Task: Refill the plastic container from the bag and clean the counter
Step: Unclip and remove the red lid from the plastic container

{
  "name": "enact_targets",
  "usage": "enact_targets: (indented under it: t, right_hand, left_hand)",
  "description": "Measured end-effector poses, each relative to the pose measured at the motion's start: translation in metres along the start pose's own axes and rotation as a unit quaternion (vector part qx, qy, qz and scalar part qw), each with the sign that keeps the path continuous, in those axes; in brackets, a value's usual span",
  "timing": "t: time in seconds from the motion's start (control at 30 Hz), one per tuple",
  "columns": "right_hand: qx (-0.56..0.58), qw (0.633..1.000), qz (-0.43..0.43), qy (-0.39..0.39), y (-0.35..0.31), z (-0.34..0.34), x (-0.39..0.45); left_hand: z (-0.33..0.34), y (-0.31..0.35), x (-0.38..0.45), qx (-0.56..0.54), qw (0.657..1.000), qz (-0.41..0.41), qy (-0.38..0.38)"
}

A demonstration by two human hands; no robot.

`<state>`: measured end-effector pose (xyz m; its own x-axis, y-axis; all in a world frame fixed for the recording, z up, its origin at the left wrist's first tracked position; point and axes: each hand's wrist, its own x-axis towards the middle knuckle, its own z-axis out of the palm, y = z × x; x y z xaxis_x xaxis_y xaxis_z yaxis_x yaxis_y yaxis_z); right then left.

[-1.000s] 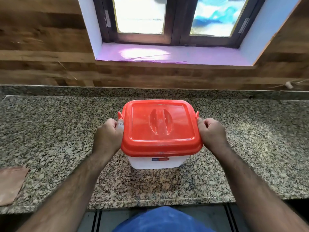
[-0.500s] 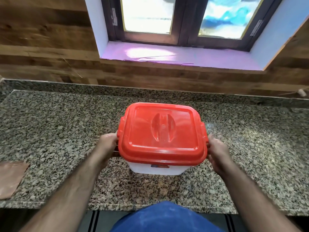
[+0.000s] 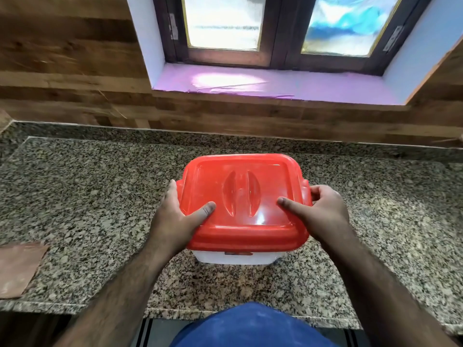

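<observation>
A white plastic container [image 3: 235, 257] with a red lid [image 3: 240, 201] stands in the middle of the speckled granite counter [image 3: 87, 196]. My left hand [image 3: 175, 216] grips the lid's left edge, thumb lying on top of the lid. My right hand [image 3: 318, 209] grips the right edge by the side clip, thumb also pressed on the lid top. The lid sits closed on the container. No bag is in view.
A brown flat piece [image 3: 17, 269] lies at the counter's front left edge. Behind the counter runs a wood-panelled wall with a window and a pink sill [image 3: 250, 83]. The counter's front edge is near my blue-clothed body [image 3: 250, 326].
Both hands shifted from the container's sides up onto the lid edges, thumbs now resting on top. The view moved closer and slightly left.
</observation>
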<state>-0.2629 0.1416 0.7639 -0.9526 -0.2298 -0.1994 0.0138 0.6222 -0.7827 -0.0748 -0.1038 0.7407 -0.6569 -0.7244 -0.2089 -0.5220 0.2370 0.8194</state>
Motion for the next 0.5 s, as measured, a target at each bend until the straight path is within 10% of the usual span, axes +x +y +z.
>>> enact_targets:
  t: [0.33, 0.5]
  right_hand:
    - [0.391, 0.918, -0.012, -0.068, -0.055, -0.02, -0.022]
    - [0.489, 0.869, -0.073, 0.006, -0.067, -0.052, -0.004]
  left_hand:
    - [-0.013, 0.009, -0.014, -0.107, 0.992, 0.019, 0.059]
    - [-0.002, 0.023, -0.026, -0.025, 0.949, 0.234, 0.209]
